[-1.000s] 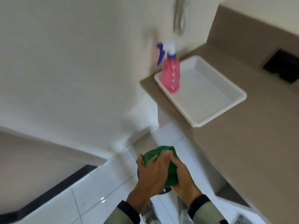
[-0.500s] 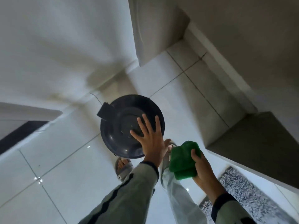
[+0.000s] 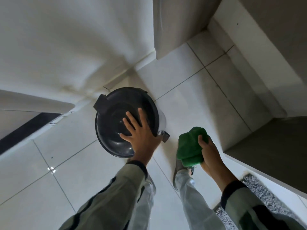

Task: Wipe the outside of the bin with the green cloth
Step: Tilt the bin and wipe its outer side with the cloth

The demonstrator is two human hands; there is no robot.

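Observation:
A round bin (image 3: 113, 117) with a dark lid stands on the white tiled floor, seen from straight above. Its pedal (image 3: 164, 136) sticks out at the lower right. My left hand (image 3: 141, 135) lies flat on the lid's near right side with fingers spread. My right hand (image 3: 210, 153) holds the bunched green cloth (image 3: 191, 145) to the right of the bin, apart from it, above the floor. The bin's side walls are mostly hidden under the lid.
A white wall (image 3: 66, 47) runs behind the bin. A counter base (image 3: 249, 80) and a dark cabinet edge (image 3: 274, 143) stand to the right. A speckled mat (image 3: 265, 200) lies at lower right. My legs and feet are below the hands.
The view dropped from the counter with spray bottle and tray to the bin on the floor. My left hand left the cloth and settled on the lid; the right hand keeps the cloth.

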